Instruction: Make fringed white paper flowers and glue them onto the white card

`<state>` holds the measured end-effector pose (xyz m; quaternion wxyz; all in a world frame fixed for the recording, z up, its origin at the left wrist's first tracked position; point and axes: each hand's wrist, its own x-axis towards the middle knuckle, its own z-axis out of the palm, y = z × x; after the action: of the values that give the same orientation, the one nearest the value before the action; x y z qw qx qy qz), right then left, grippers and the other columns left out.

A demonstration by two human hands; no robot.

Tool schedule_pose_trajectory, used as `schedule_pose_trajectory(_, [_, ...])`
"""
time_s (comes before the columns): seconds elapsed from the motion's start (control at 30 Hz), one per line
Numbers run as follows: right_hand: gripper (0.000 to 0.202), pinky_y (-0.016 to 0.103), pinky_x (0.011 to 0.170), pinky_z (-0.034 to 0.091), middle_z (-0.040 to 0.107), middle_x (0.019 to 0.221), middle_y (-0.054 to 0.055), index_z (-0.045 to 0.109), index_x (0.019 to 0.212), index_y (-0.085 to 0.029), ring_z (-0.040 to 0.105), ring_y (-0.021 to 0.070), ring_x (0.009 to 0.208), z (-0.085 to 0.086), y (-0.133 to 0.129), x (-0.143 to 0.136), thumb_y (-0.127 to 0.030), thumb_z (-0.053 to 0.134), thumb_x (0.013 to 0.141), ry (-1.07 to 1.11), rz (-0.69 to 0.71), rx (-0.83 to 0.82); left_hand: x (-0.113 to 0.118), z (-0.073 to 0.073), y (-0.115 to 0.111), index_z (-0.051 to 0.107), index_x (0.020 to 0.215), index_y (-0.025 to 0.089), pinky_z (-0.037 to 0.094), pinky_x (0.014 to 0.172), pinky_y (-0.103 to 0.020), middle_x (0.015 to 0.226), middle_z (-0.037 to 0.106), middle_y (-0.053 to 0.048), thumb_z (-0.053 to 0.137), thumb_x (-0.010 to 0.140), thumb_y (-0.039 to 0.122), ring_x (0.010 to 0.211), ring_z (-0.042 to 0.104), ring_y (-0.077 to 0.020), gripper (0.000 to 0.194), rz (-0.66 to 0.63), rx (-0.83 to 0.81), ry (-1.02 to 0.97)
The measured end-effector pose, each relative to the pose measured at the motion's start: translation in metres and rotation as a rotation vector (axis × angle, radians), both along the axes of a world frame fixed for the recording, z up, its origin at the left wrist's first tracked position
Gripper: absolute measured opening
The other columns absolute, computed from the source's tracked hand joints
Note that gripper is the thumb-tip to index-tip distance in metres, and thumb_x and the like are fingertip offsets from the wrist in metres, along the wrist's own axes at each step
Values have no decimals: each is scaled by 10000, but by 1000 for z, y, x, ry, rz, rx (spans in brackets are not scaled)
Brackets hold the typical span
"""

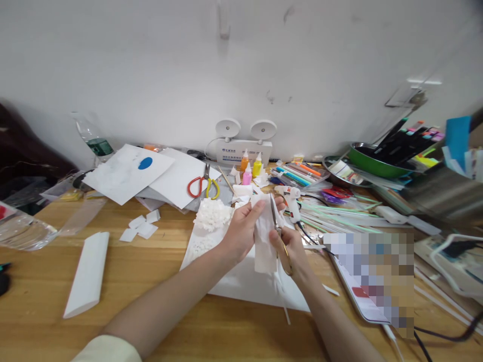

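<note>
My left hand [242, 229] grips a strip of white paper [265, 251], thumb on its face, holding it up over a white sheet [234, 281]. In my right hand [292, 251] is a pair of scissors [274, 213] with gold handles. The blades point up and lie along the right side of the strip; whether they are closed through it I cannot tell. Thin offcuts [284, 296] hang or lie just below. Left of my left hand, a pile of crumpled white bits [213, 215] rests on the sheet.
Red-and-yellow-handled scissors [206, 185] lie behind the pile. A glue gun [290, 201] stands beyond my hands, near small paint bottles [247, 175]. A folded white paper [87, 274] and small white squares [140, 228] lie left. A tablet [362, 296] with a cable is at right.
</note>
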<state>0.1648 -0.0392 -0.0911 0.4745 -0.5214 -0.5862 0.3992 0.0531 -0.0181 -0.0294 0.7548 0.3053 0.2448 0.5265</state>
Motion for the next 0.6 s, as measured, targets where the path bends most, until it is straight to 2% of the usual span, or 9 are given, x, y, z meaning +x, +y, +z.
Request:
schedule_pose_trajectory(0.3, [505,215,354,231,348,406,-45,371,491,-191,320,74,366,1,0,1,-645,490,676,22,-22,-2,-1,-7,0,665,962,144,422,890,-341,961,686,-102,586,750,318,991,593,-227,286,-29,26,83])
schedule_pose_trajectory(0.6, [519,220,343,222,342,383,-43,357,464,-196,324,75,345,2,1,1,-655,490,667,2,-38,5,-1,-3,-1,667,956,146,416,902,-336,957,689,-93,579,755,315,989,594,-221,277,-19,-2,77])
